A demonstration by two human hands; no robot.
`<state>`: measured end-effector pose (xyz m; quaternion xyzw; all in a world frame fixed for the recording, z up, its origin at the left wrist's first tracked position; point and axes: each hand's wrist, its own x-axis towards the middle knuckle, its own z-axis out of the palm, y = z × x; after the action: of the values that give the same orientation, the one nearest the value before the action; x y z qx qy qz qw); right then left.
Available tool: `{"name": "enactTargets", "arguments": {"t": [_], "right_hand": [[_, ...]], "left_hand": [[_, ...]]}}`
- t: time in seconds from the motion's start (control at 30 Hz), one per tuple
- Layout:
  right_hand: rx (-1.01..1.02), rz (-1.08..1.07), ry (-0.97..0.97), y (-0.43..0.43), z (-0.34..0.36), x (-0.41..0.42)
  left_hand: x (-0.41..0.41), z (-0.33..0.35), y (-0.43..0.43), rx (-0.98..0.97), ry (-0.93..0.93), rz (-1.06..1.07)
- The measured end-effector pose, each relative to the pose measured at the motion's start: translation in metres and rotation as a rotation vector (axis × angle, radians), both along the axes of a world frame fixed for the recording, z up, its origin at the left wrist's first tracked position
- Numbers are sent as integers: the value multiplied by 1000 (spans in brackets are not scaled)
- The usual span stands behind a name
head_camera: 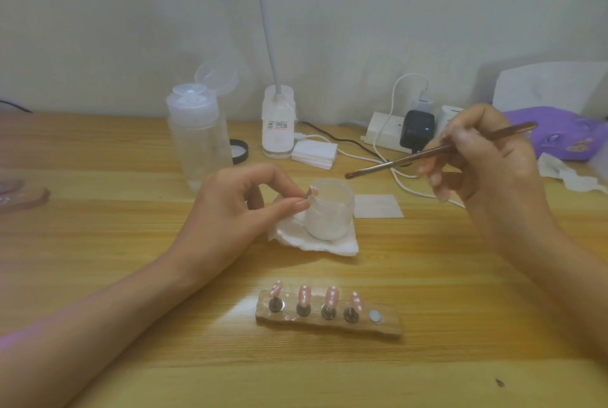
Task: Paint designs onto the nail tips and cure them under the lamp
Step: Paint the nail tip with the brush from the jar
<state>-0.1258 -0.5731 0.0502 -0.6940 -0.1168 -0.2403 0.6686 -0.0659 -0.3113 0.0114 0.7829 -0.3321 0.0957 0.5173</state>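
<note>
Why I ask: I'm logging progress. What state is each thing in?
left hand: pinches one nail tip
right hand: grips the brush, off the table
jar: lid off, on a tissue
bottle: flip cap open
holder: four dotted tips standing, fifth spot empty
charger: plugged in, light on

Left hand (230, 200) pinches a nail tip (312, 191) (pink); right hand (487, 157) holds a brush (427, 152).

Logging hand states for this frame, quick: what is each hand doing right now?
Left hand: pinching a pink nail tip between thumb and forefinger.
Right hand: gripping the brush, bristles not touching the tip.
</note>
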Motion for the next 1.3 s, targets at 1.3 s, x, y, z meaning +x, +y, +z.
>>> {"name": "enactTargets", "arguments": {"t": [1.3], "right_hand": [[297, -3, 229, 38, -27, 2]], "left_hand": [[1, -2, -1, 26, -65, -5]]}}
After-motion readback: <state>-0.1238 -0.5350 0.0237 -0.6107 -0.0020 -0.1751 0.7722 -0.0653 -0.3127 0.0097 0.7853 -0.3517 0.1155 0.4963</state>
